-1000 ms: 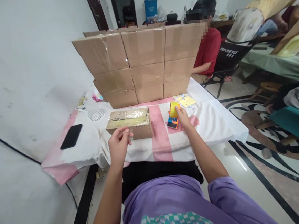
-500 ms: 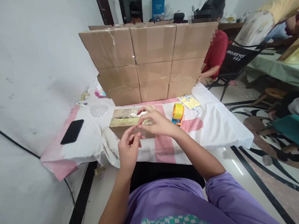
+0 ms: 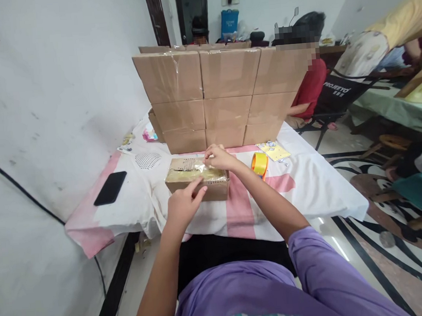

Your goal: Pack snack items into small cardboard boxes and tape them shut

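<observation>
A small cardboard box (image 3: 213, 191) lies in front of me, with shiny clear tape and a yellowish strip across its top. My left hand (image 3: 186, 206) is at its near side, index finger stretched onto the top edge and thumb apart, holding nothing. Over the back right of the top, my right hand (image 3: 219, 158) has its fingers bent down and drawn together at the shiny tape. What they pinch, if anything, is too small to make out. Right of the box stands a yellow tape roll (image 3: 259, 163) in an orange dispenser.
Behind the box rises a wall of stacked cardboard boxes (image 3: 226, 74). A black phone (image 3: 110, 188) lies left on the white and pink cloth (image 3: 135, 217). A yellow card (image 3: 276, 151) lies at the right. A person in red (image 3: 313, 89) sits beyond the stack.
My hands were together above the box's front; now they are apart. The right went back onto the top, and the left lowered to the near edge. The view has shifted slightly.
</observation>
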A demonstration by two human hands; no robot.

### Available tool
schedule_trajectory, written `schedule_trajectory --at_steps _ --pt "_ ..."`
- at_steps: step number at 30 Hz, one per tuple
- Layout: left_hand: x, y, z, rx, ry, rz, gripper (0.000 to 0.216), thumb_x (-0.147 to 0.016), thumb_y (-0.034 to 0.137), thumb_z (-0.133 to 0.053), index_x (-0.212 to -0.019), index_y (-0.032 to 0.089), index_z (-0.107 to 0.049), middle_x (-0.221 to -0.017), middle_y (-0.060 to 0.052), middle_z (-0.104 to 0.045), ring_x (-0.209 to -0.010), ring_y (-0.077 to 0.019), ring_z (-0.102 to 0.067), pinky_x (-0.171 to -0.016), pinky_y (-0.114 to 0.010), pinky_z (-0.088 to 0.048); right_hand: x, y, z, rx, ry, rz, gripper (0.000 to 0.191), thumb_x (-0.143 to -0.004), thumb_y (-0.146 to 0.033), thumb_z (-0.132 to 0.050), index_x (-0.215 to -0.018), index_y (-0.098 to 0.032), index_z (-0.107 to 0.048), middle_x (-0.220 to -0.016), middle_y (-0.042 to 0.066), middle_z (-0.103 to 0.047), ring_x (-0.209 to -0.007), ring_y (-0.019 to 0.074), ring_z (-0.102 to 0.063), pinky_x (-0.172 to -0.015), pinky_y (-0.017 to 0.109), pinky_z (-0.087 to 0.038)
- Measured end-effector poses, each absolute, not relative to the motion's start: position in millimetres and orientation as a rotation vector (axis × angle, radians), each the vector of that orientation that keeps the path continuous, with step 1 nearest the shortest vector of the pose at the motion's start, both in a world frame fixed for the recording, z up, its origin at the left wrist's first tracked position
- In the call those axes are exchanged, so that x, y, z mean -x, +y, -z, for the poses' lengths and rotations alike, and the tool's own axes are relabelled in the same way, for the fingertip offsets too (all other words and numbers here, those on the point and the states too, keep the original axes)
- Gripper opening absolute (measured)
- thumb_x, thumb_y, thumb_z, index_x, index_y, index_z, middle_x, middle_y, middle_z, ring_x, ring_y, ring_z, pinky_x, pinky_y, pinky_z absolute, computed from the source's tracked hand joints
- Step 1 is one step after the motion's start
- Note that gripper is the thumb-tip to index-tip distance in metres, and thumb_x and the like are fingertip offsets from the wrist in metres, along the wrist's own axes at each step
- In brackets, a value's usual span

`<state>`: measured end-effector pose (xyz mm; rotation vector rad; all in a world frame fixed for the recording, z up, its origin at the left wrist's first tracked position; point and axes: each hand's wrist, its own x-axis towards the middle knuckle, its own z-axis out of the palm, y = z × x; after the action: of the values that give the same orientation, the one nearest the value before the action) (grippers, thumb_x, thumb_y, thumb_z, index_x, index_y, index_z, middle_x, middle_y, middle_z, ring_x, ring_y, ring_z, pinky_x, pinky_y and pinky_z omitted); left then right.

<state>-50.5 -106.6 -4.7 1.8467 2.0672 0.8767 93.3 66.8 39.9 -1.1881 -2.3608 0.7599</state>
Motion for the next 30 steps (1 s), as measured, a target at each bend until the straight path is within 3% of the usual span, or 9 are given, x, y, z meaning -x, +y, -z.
schedule_trajectory --at_steps 3,9,12,14,17,20,25,28,30 --pt "45.6 -96.3 9.6 -1.872 2.160 -0.770 0.045 -0.100 0.045 -0.056 -0.143 0.036 -0.064 -0.072 0.000 -0.073 -0.068 -0.0209 -0.067 -0.065 -0.028 -0.038 -85.0 70.1 -36.6 1.210 -2.450 -0.633 0.004 -0.086 -0.021 -0.072 -0.085 -0.019 -0.076 -0.130 0.008 -0.058 -0.128 0.0307 -0.047 -0.111 0.052 -0.035" --pt "36.2 -91.3 14.2 -1.841 2.263 -0.694 0.049 -0.101 0.047 -0.054 -0.149 0.035 -0.058 -0.080 -0.003 -0.076 -0.078 -0.0247 -0.070 -0.066 -0.028 -0.037 -78.4 64.6 -33.4 1.226 -2.557 -0.383 0.006 -0.090 -0.022 -0.066 -0.093 -0.017 -0.069 -0.138 0.013 -0.046 -0.122 0.0305 -0.048 -0.097 0.045 -0.048" --pt "31.7 -90.0 11.3 -1.787 2.323 -0.700 0.045 -0.101 0.049 -0.053 -0.142 0.034 -0.064 -0.077 -0.003 -0.074 -0.077 -0.0244 -0.069 -0.064 -0.028 -0.034 -81.6 61.2 -36.0 1.356 -2.478 -0.240 0.043 -0.082 -0.031 -0.081 -0.117 -0.016 -0.060 -0.140 0.018 -0.046 -0.121 0.0351 -0.049 -0.095 0.049 -0.049" --pt "28.4 -90.0 9.9 -1.789 2.341 -0.709 0.045 -0.101 0.047 -0.052 -0.142 0.034 -0.063 -0.076 -0.003 -0.074 -0.074 -0.0236 -0.068 -0.063 -0.027 -0.032 -85.8 59.7 -36.5 1.440 -2.414 -0.193 0.059 -0.077 -0.039 -0.086 -0.121 -0.017 -0.056 -0.137 0.018 -0.049 -0.121 0.0369 -0.050 -0.098 0.053 -0.048" --pt "23.9 -90.6 13.2 -1.818 2.346 -0.717 0.049 -0.101 0.045 -0.054 -0.148 0.033 -0.058 -0.076 -0.001 -0.074 -0.071 -0.0226 -0.067 -0.063 -0.027 -0.032 -93.1 57.1 -30.0 1.451 -2.382 -0.227 0.052 -0.078 -0.046 -0.084 -0.114 -0.019 -0.059 -0.128 0.014 -0.057 -0.118 0.0344 -0.054 -0.099 0.051 -0.047" --pt "22.4 -90.3 26.4 -1.832 2.333 -0.729 0.049 -0.100 0.042 -0.056 -0.148 0.033 -0.058 -0.076 -0.001 -0.074 -0.068 -0.0212 -0.066 -0.061 -0.027 -0.032 -111.1 60.0 -17.5 1.391 -2.256 -0.319 0.047 -0.073 -0.040 -0.087 -0.109 -0.021 -0.063 -0.122 0.011 -0.063 -0.114 0.0310 -0.058 -0.097 0.045 -0.049" --pt "27.7 -88.5 57.6 -1.896 2.204 -1.034 0.046 -0.100 0.037 -0.057 -0.144 0.024 -0.063 -0.073 -0.001 -0.073 -0.060 -0.0161 -0.064 -0.061 -0.026 -0.034 -216.4 96.7 -9.4 1.498 -1.701 -0.441 0.006 -0.088 -0.023 -0.064 -0.087 -0.019 -0.069 -0.094 0.005 -0.073 -0.090 0.0195 -0.066 -0.085 0.031 -0.050" --pt "31.6 -85.9 68.4 -1.914 2.091 -1.185 0.044 -0.100 0.038 -0.056 -0.139 0.021 -0.065 -0.070 0.000 -0.071 -0.056 -0.0142 -0.062 -0.061 -0.024 -0.038 -303.8 127.6 -8.0 1.741 -1.403 -0.352 0.023 -0.095 -0.021 -0.049 -0.082 -0.016 -0.067 -0.093 0.014 -0.073 -0.090 0.0226 -0.066 -0.083 0.035 -0.049" --pt "33.6 -83.2 72.0 -1.933 2.061 -1.232 0.043 -0.099 0.040 -0.057 -0.136 0.021 -0.066 -0.068 0.001 -0.070 -0.054 -0.0134 -0.060 -0.059 -0.023 -0.039 -344.4 147.9 -1.6 1.884 -1.290 -0.375 0.025 -0.096 -0.024 -0.053 -0.076 -0.015 -0.065 -0.087 0.014 -0.072 -0.083 0.0204 -0.065 -0.078 0.035 -0.048"
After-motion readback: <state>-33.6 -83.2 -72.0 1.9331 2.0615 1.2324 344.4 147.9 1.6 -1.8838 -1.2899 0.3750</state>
